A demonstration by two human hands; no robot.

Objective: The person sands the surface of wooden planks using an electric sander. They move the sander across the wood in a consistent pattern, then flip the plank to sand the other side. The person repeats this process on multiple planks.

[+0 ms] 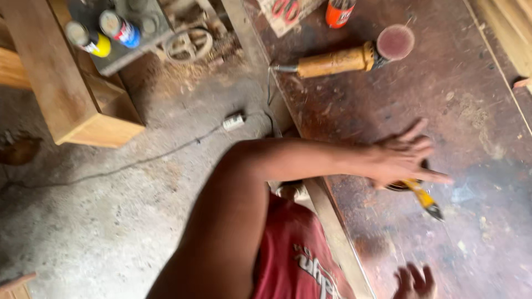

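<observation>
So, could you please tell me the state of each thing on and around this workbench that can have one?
Left hand: open, fingers spread, over the yellow-handled tool.
Right hand: open, empty, above the bench.
Yellow-handled tool: lying flat on the workbench, partly under the hand.
Angle grinder: lying on its side, sanding disc fitted.
Orange can: standing upright.
Two spray cans: capped.
Cable: loose across the floor.

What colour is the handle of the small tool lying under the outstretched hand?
Yellow, with a dark tip; the small tool shows in the head view.
</observation>
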